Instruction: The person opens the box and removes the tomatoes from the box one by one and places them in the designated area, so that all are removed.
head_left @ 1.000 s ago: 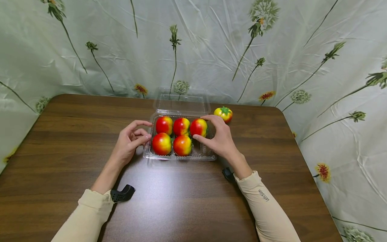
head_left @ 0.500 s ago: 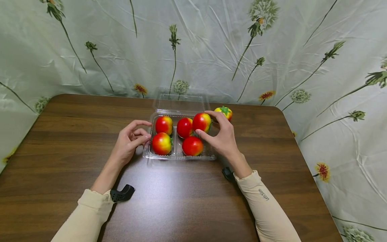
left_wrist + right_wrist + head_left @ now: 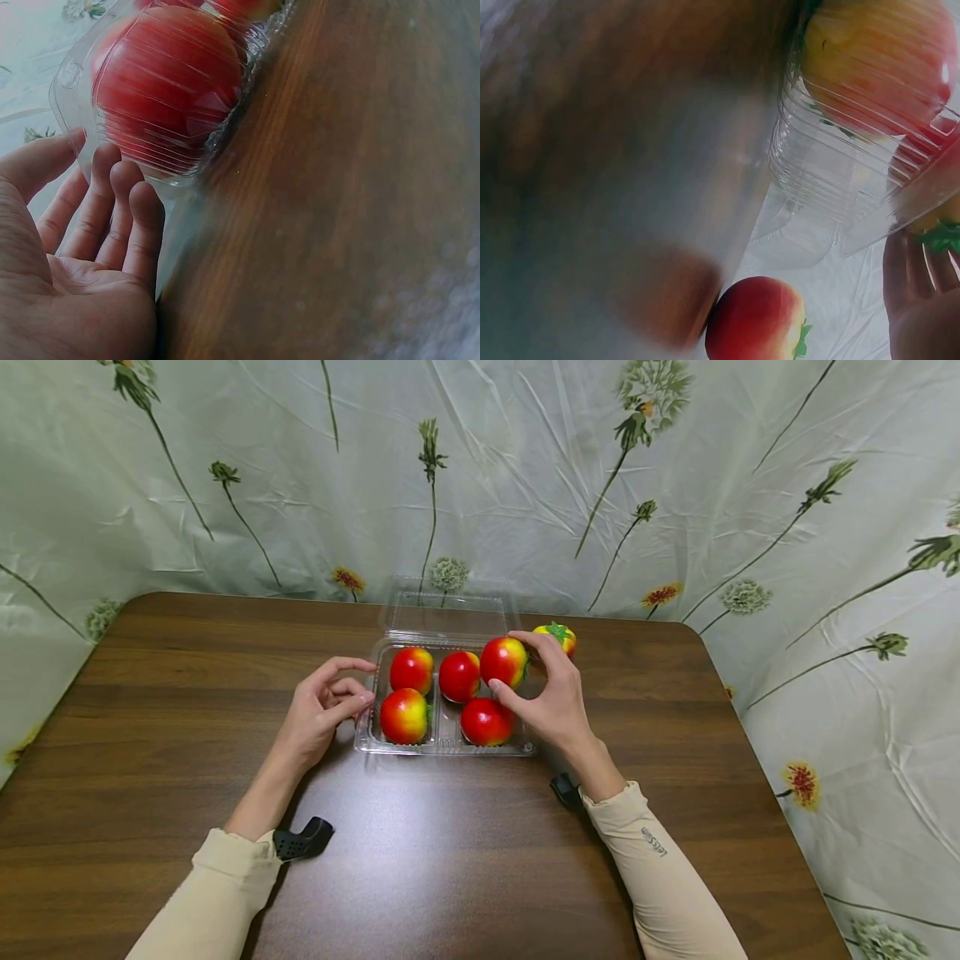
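Observation:
A clear plastic clamshell box (image 3: 442,750) holds several round red-and-yellow fruits with green leafy calyxes. My right hand (image 3: 551,693) grips the back right fruit (image 3: 503,662) between thumb and fingers, near the box's right side. In front of it lies another fruit (image 3: 487,721), with one more (image 3: 459,677) to its left at the back. Two fruits (image 3: 405,717) sit in the left part. At the box's left rim, my left hand (image 3: 318,714) touches the edge with thumb and index fingertips, its other fingers loosely bent; the left wrist view shows the ribbed wall (image 3: 142,142) beside them.
The box's lid (image 3: 450,617) stands raised at the back, by the floral curtain (image 3: 525,485). Behind my right hand, a separate fruit (image 3: 557,633) rests on the brown wooden table (image 3: 420,860). A black band (image 3: 303,840) is on the left wrist.
My right hand has shifted slightly right and up with the gripped fruit. The front and back middle fruits have rolled right; the left pair has rolled slightly right. My left hand has stayed put.

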`<state>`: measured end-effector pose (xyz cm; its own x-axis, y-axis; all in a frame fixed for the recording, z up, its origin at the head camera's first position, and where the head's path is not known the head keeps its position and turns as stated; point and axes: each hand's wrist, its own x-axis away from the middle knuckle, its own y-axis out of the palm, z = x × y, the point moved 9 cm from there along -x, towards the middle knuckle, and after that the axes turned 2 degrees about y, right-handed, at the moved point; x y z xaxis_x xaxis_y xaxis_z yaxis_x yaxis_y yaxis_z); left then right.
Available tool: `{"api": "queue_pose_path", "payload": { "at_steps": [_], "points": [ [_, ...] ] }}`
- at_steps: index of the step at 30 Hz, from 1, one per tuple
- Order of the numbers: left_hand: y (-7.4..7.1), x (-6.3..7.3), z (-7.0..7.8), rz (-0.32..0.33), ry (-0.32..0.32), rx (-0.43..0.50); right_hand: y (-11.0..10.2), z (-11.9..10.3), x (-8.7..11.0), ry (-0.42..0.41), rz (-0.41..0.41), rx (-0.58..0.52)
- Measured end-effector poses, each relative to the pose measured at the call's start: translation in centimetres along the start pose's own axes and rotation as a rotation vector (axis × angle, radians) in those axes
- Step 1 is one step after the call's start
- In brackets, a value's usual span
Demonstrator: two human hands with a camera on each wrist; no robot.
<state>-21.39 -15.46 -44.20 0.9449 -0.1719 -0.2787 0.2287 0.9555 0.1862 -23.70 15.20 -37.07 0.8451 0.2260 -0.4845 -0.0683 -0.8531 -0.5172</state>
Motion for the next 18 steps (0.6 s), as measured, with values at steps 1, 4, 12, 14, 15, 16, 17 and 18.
{"api": "queue_pose_path", "payload": {
  "at_steps": [1, 4, 12, 14, 15, 16, 17, 18],
  "points": [
    [0.01, 0.00, -0.01, -0.001, -0.001, 0.001, -0.03, 0.04, -0.02, -0.002, 0.004, 0.000],
    [0.00, -0.01, -0.05, -0.001, -0.004, -0.002, -0.20, 0.09, -0.03, -0.005, 0.021, -0.010],
    [-0.04, 0.04, -0.09, -0.004, -0.006, -0.003, -0.60, 0.33, -0.16, -0.008, 0.068, -0.059],
    [-0.04, 0.03, -0.09, -0.005, -0.004, 0.003, -0.65, 0.37, -0.14, -0.011, 0.073, -0.070],
    [-0.04, 0.02, -0.08, -0.006, -0.003, 0.005, -0.69, 0.34, -0.13, -0.013, 0.075, -0.070],
    [-0.04, 0.02, -0.08, -0.006, -0.002, 0.007, -0.70, 0.33, -0.13, -0.014, 0.076, -0.067],
    [-0.03, 0.01, -0.09, -0.007, -0.002, 0.010, -0.72, 0.33, -0.13, -0.016, 0.077, -0.064],
    [-0.03, 0.01, -0.09, -0.007, -0.001, 0.011, -0.74, 0.32, -0.12, -0.019, 0.078, -0.057]
  ]
}}
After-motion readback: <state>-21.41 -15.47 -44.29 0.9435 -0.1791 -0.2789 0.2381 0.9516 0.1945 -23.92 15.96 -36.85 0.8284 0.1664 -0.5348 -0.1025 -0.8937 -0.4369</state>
